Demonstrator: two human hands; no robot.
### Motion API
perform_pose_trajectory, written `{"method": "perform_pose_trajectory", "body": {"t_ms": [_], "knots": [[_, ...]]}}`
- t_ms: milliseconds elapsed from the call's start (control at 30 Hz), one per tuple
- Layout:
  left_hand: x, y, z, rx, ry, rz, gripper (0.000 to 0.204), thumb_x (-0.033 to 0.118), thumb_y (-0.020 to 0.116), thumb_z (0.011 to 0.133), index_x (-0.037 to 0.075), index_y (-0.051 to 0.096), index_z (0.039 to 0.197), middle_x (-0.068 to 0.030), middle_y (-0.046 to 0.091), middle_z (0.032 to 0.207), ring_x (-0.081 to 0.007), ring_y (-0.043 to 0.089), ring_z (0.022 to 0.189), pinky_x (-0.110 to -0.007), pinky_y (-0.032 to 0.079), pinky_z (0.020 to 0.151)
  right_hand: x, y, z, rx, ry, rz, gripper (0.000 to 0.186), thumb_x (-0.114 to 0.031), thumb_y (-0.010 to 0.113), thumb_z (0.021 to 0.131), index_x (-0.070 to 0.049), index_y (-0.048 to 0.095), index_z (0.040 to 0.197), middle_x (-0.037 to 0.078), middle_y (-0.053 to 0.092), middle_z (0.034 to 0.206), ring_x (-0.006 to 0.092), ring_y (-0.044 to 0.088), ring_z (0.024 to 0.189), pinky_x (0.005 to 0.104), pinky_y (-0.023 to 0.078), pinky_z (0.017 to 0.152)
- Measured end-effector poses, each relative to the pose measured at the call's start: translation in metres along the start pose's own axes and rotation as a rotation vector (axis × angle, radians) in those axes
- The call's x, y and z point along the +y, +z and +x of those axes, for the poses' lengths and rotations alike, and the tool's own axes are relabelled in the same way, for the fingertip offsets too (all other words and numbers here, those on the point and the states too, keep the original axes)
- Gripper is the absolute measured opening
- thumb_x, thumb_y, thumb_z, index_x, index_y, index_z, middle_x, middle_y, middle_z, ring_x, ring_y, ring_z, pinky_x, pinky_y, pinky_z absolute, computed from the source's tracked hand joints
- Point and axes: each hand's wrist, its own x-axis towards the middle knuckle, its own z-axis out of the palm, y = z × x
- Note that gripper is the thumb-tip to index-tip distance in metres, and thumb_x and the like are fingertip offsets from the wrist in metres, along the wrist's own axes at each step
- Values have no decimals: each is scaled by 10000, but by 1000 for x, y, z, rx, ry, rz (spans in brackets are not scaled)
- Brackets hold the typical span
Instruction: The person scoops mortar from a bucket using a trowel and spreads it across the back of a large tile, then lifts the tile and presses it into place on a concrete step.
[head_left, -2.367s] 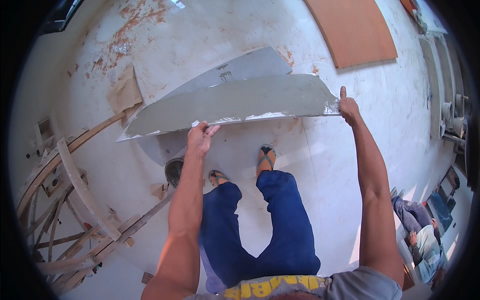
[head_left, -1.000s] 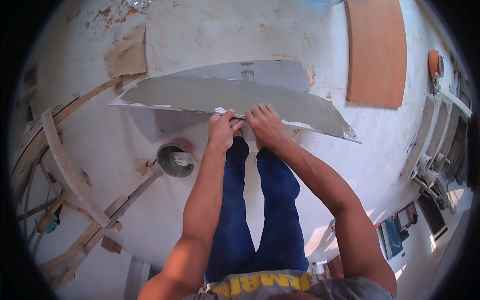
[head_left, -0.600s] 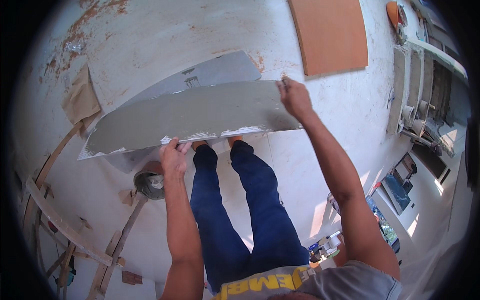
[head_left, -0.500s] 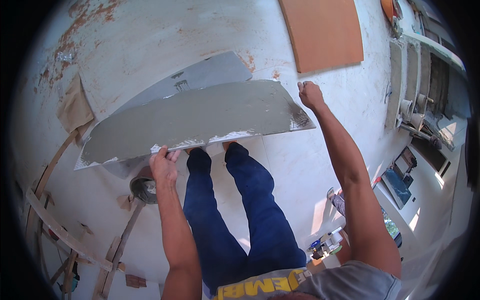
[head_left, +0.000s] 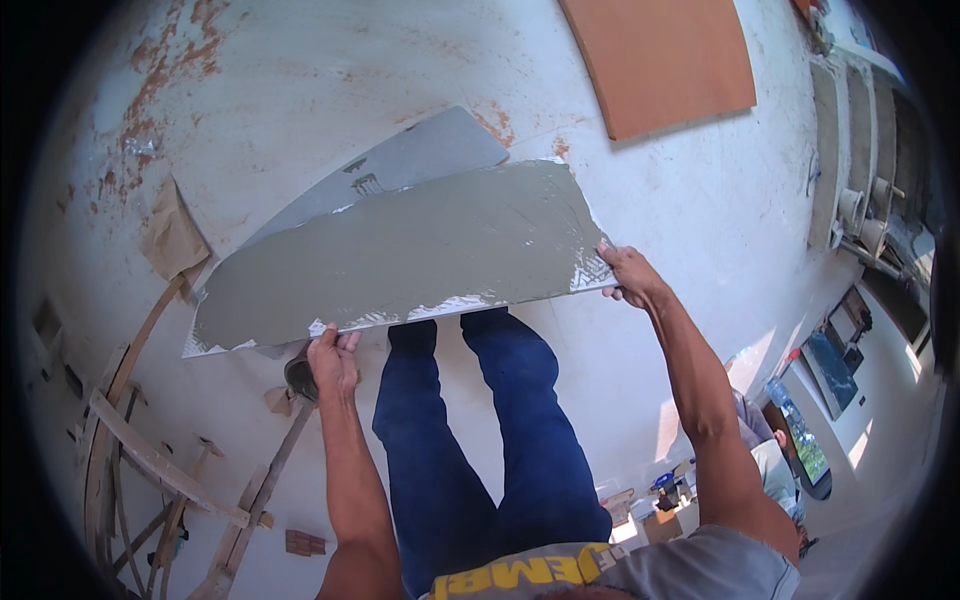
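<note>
A long tile, its upper face coated with smooth grey mortar, spans the space in front of my legs. My left hand grips its near edge, left of the middle, thumb on top. At the tile's right end, my right hand clasps the near corner, thumb over the coated face and fingers curled beneath. White streaks of bare tile show along the near edge and right corner. Beyond it a plain grey tile lies partly covered by the coated one.
An orange-brown slab lies at the far right. Brown paper is on the floor at left. A bucket stands beside my left hand, near wooden scaffold-like pieces. A person is partly visible at lower right.
My right hand has come down to the tile's right corner and taken hold of it. The tile's near edge now sits closer to me, covering my feet.
</note>
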Motion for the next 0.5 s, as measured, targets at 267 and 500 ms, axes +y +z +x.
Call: {"method": "perform_pose_trajectory", "body": {"t_ms": [267, 500], "knots": [[4, -17, -15, -91, -11, 30, 230, 56, 554, 1030, -49, 538, 1234, -141, 656, 1156, -302, 698, 1069, -502, 584, 977, 17, 18, -25, 32, -5, 36, 364, -383, 555, 1069, -34, 606, 979, 14, 627, 648, 94, 523, 372, 237, 408, 298], [11, -32, -30, -169, -37, -12, 248, 93, 535, 1054, -51, 544, 1256, -156, 665, 1222, -300, 697, 1106, -489, 575, 989, 20, 23, -67, 30, -7, 45, 351, -396, 573, 1060, -71, 580, 928, -5, 596, 622, 83, 495, 358, 226, 386, 288]]}}
